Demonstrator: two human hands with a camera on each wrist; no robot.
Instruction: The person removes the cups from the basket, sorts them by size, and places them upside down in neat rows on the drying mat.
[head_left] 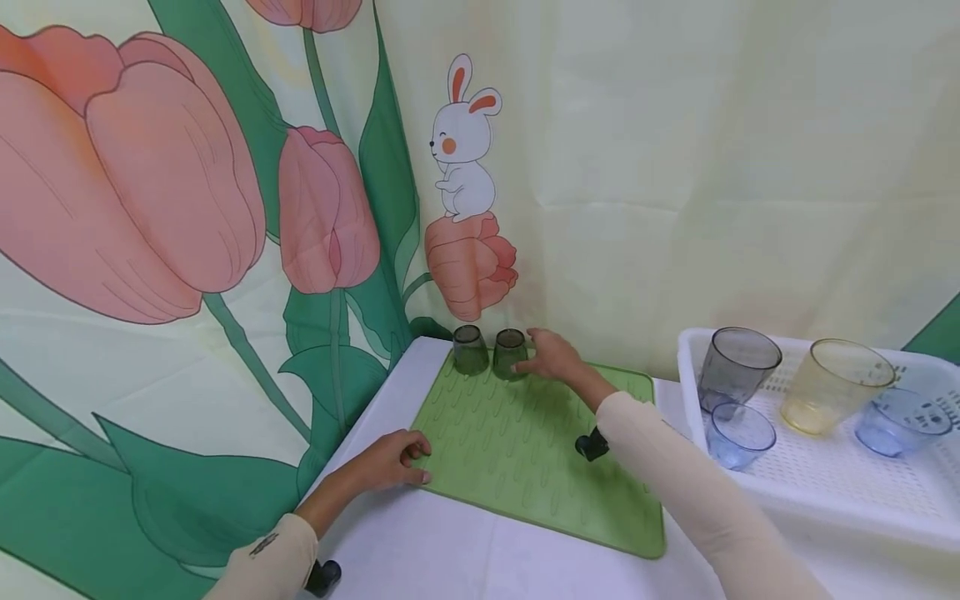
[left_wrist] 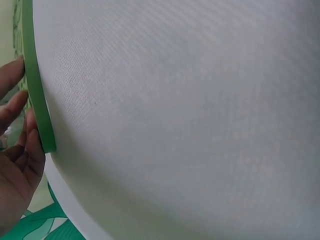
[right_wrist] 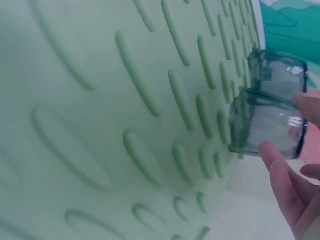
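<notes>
Two dark grey-green drinking glasses stand side by side at the far left of a ribbed green drying mat (head_left: pixel 510 450). My right hand (head_left: pixel 557 354) is at the right-hand glass (head_left: pixel 507 354), its thumb across the near side and its forefinger by the rim. In the right wrist view, fingertips (right_wrist: pixel 268 150) lie against this glass (right_wrist: pixel 272 127) on two sides. Just left of it stands the other glass (head_left: pixel 470 350), untouched. My left hand (head_left: pixel 388 460) rests at the mat's near left corner, fingers loosely bent; the left wrist view shows them along the mat's edge (left_wrist: pixel 37 85).
To the right, a white plastic basket (head_left: pixel 847 500) holds a grey glass (head_left: pixel 738 367), a yellow glass (head_left: pixel 836 383), a small blue glass (head_left: pixel 740 437) and another blue one (head_left: pixel 902 423). A white cloth (head_left: pixel 457 550) covers the table; a printed curtain (head_left: pixel 637 167) hangs behind.
</notes>
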